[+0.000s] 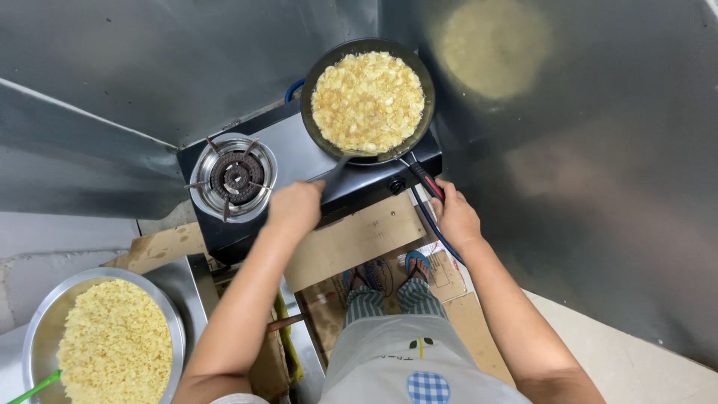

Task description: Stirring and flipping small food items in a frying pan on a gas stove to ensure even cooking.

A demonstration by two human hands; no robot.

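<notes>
A black frying pan (314, 82) sits on the right burner of a black two-burner gas stove (299, 150), filled with a flat round layer of yellow flaky food (366, 101). My left hand (293, 208) grips a dark spatula (340, 166) whose blade reaches under the food at the pan's near rim. My right hand (455, 217) is closed on the pan's red and black handle (428, 181).
The left burner (233, 178) is bare and unlit. A large metal bowl (45, 314) of the same yellow flakes, with a green utensil (34, 387) in it, stands at lower left. Metal sheets line the walls. Cardboard (359, 239) lies on the floor under my feet.
</notes>
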